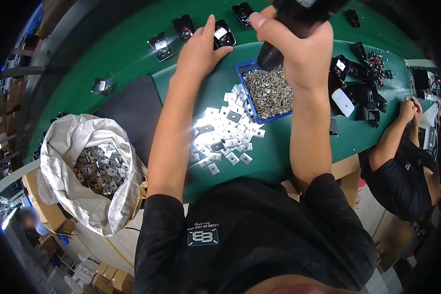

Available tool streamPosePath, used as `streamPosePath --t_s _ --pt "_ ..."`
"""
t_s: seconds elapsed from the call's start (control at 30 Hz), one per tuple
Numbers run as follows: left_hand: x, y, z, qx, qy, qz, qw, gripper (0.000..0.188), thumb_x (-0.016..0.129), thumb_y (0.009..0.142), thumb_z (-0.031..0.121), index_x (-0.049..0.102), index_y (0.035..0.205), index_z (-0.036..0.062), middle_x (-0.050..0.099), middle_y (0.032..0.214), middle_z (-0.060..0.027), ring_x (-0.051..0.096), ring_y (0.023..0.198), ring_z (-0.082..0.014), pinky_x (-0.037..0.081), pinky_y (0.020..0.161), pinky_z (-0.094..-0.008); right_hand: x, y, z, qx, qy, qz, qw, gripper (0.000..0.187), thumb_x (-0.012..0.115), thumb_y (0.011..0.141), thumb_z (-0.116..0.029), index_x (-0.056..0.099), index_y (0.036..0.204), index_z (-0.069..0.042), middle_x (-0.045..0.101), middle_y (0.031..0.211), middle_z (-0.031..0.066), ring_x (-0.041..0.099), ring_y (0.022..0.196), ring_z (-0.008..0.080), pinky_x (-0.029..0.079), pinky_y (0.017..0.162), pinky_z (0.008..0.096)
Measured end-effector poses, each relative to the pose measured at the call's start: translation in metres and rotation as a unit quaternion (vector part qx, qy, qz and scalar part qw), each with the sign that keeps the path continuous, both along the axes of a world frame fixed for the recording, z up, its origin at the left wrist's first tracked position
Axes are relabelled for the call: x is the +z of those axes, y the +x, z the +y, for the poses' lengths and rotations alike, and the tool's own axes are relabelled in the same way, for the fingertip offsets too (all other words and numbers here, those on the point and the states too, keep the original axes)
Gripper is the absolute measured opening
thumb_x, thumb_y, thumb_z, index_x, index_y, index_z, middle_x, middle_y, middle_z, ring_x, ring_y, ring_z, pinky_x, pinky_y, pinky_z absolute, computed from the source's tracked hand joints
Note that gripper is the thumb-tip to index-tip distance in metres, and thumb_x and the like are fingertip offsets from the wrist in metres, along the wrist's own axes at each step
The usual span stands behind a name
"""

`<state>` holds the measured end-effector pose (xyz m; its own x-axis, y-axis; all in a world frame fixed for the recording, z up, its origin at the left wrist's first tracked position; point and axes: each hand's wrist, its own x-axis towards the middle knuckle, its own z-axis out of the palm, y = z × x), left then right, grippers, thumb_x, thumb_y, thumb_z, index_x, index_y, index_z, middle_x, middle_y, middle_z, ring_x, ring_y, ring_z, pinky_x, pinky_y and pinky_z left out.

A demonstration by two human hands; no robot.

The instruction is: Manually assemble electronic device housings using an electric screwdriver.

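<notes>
My left hand point(197, 55) lies with its index finger and thumb spread at the left and near sides of a black plastic housing point(224, 35) that has a white piece inside. In my right hand point(306, 56) is a black power screwdriver point(271, 55), its dark nose hanging over the blue tray point(247, 94). Small metal screws point(269, 93) fill that tray. Beside it, between my forearms, flat silver metal plates point(225, 130) with holes lie in a loose heap. The screwdriver's upper end runs out of the picture.
More black housings point(160, 46) stand along the green belt point(127, 68). A white woven sack point(68, 166) of metal plates is at the left. Black casings point(365, 95) and wired parts point(377, 63) crowd the right, near another person's hands point(411, 109).
</notes>
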<state>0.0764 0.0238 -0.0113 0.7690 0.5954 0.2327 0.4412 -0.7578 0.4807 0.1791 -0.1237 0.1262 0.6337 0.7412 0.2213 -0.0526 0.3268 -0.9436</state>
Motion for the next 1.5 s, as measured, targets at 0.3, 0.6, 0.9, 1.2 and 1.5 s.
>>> streamPosePath --t_s 0.3,0.6,0.9,1.2,1.5 --pt "0.057 -0.044 -0.06 0.043 -0.026 0.027 0.998 0.042 0.077 0.078 0.024 0.062 0.112 0.0033 0.066 0.093 -0.0165 0.065 0.087 -0.0337 0.052 0.072 -0.0411 -0.007 -0.001 0.001 0.062 -0.038 0.036 0.997 0.031 0.077 0.075 -0.002 0.061 0.102 0.002 0.061 0.074 -0.0016 0.055 0.061 0.0057 0.043 0.057 0.0205" --pt "0.043 -0.073 -0.102 -0.045 -0.204 0.035 0.977 0.033 0.073 0.081 0.022 0.062 0.104 0.0014 0.063 0.09 -0.0171 0.064 0.079 -0.0349 0.051 0.071 -0.0443 -0.041 0.013 0.022 0.144 0.348 -0.062 0.924 0.036 0.078 0.075 -0.005 0.06 0.105 0.001 0.061 0.076 -0.0001 0.057 0.064 0.0069 0.044 0.06 0.0216" --pt "0.046 -0.069 -0.093 -0.066 -0.243 0.022 0.968 0.023 0.073 0.08 0.01 0.058 0.095 -0.001 0.061 0.082 -0.0151 0.061 0.067 -0.0288 0.05 0.063 -0.0393 -0.015 0.017 -0.002 0.077 0.153 0.019 0.985 0.038 0.078 0.075 -0.002 0.059 0.107 0.002 0.063 0.079 0.0016 0.059 0.069 0.0089 0.047 0.063 0.0233" --pt "0.046 -0.09 -0.066 0.062 -0.209 0.059 0.974 0.016 0.071 0.082 0.006 0.063 0.094 -0.0015 0.069 0.081 -0.0166 0.07 0.074 -0.0268 0.053 0.068 -0.035 0.002 0.016 -0.017 0.028 0.033 0.157 0.987 0.04 0.075 0.074 0.003 0.057 0.111 0.003 0.064 0.077 0.0048 0.06 0.066 0.0107 0.046 0.061 0.0242" --pt "0.057 -0.06 0.029 0.165 -0.042 -0.074 0.983 0.025 0.08 0.079 0.022 0.069 0.087 0.0015 0.069 0.077 -0.0106 0.067 0.068 -0.0191 0.052 0.065 -0.0298 0.013 0.016 -0.021 0.019 0.048 0.161 0.986 0.04 0.075 0.074 0.004 0.058 0.11 0.003 0.064 0.078 0.0053 0.059 0.066 0.0097 0.046 0.06 0.0227"
